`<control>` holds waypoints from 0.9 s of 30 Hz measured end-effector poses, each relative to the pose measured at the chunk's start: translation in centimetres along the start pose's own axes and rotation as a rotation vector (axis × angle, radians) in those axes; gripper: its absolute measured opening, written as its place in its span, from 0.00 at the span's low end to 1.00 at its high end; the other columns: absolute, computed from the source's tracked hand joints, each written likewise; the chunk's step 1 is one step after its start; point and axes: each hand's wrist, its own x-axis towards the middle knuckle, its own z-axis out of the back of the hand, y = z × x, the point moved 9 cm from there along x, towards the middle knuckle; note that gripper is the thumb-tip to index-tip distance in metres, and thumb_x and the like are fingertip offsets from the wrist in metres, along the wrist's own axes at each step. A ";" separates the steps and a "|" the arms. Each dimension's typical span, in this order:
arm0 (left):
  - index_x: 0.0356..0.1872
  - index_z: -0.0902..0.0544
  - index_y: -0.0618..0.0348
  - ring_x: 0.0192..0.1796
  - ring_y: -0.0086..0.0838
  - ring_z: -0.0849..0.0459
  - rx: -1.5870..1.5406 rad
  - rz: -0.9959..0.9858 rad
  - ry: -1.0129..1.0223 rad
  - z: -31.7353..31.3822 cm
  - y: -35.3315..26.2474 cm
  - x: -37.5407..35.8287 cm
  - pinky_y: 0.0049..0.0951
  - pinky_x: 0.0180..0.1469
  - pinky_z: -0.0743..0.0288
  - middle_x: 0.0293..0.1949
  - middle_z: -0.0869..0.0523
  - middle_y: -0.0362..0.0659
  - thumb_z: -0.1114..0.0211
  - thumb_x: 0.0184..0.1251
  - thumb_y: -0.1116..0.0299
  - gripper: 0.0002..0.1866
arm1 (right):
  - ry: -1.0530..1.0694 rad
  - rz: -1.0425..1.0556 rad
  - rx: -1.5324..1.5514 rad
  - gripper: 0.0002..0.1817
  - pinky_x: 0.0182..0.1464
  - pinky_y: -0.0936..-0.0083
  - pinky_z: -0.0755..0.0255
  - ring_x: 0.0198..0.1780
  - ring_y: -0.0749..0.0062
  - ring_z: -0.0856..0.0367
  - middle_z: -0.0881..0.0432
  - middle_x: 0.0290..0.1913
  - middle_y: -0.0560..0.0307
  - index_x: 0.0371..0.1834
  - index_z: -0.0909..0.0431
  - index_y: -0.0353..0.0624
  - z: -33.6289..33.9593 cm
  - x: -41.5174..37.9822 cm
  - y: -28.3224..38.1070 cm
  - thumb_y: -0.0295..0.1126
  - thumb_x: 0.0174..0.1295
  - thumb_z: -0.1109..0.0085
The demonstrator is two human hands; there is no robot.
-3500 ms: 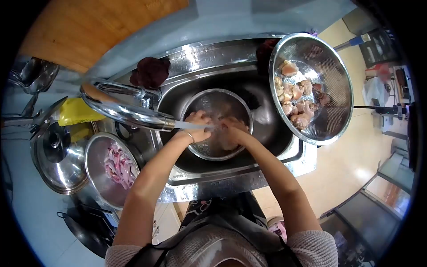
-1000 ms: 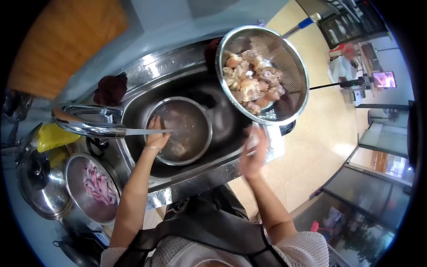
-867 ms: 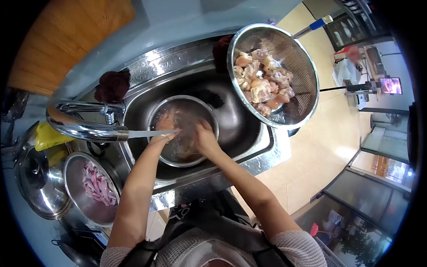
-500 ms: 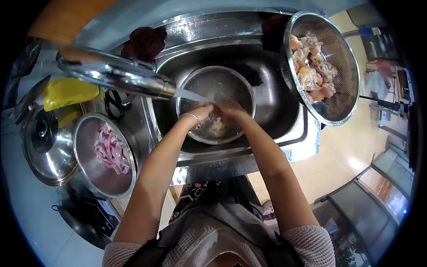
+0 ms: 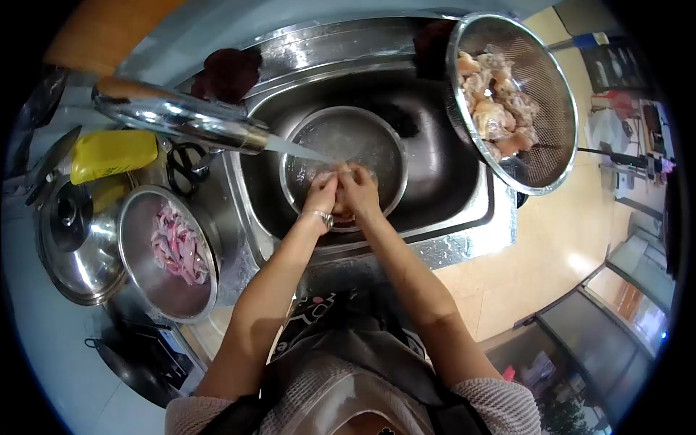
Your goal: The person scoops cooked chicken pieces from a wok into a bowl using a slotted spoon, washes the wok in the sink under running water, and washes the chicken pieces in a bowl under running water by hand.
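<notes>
Both my hands are together over a round steel bowl point(image 5: 400, 156) in the sink, in the stream from the faucet point(image 5: 181, 119). My left hand point(image 5: 323, 194), with a bracelet at the wrist, has its fingers curled inward. Pressed against it, my right hand point(image 5: 358, 192) is closed too. Between the palms shows a bit of a tan piece of raw meat point(image 5: 342, 210); the fingers cover most of it. Water stands in the bowl. At the upper right, a mesh colander point(image 5: 554, 94) holds several pieces of raw chicken point(image 5: 500, 112).
A steel bowl point(image 5: 141, 268) with pinkish-white raw strips point(image 5: 177, 246) stands left of the sink point(image 5: 449, 167). Near it are a pot lid point(image 5: 90, 257), a yellow package point(image 5: 112, 154) and black-handled scissors point(image 5: 185, 167). Dark cloths point(image 5: 230, 72) lie along the back rim.
My hands have drawn closer together and now meet beneath the stream, nearer me. The pale meat that lay visible in the bowl's water is now mostly covered by my hands. The view has shifted slightly.
</notes>
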 end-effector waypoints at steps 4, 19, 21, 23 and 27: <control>0.53 0.33 0.58 0.46 0.26 0.25 -0.103 -0.366 -0.117 -0.4 -2.9 -4.9 0.24 0.47 0.31 0.47 0.25 0.44 0.44 0.62 0.58 0.22 | -0.051 0.302 -0.008 0.15 0.52 0.62 0.45 0.51 0.56 0.33 0.29 0.47 0.51 0.44 0.26 0.51 4.0 -5.1 6.7 0.41 0.53 0.47; 0.55 0.35 0.62 0.51 0.23 0.29 -0.064 -0.941 0.201 -11.6 -13.7 -20.4 0.23 0.52 0.34 0.50 0.27 0.44 0.45 0.63 0.66 0.21 | -0.312 0.811 0.196 0.18 0.51 0.69 0.38 0.48 0.59 0.34 0.35 0.48 0.47 0.48 0.31 0.45 19.3 -14.4 19.1 0.24 0.51 0.48; 0.55 0.36 0.62 0.52 0.25 0.29 -0.005 -1.054 0.349 -16.6 -17.4 -23.4 0.24 0.54 0.35 0.51 0.28 0.46 0.46 0.64 0.68 0.20 | -0.272 0.803 0.552 0.20 0.47 0.76 0.34 0.45 0.69 0.31 0.33 0.46 0.52 0.51 0.33 0.44 23.6 -13.3 21.2 0.22 0.52 0.51; 0.57 0.37 0.63 0.54 0.27 0.29 -0.050 -1.140 0.528 -21.6 -19.6 -22.3 0.24 0.55 0.36 0.53 0.30 0.47 0.44 0.63 0.66 0.23 | -0.305 0.790 0.595 0.22 0.45 0.80 0.32 0.42 0.75 0.30 0.31 0.45 0.55 0.54 0.36 0.42 28.0 -10.5 22.8 0.22 0.53 0.53; 0.63 0.45 0.62 0.54 0.28 0.30 0.158 -0.755 0.615 -26.5 -20.4 -17.0 0.23 0.52 0.32 0.58 0.34 0.50 0.46 0.62 0.53 0.33 | -0.255 0.424 0.693 0.23 0.44 0.78 0.29 0.47 0.71 0.28 0.29 0.50 0.51 0.58 0.39 0.42 32.9 0.1 19.3 0.24 0.57 0.53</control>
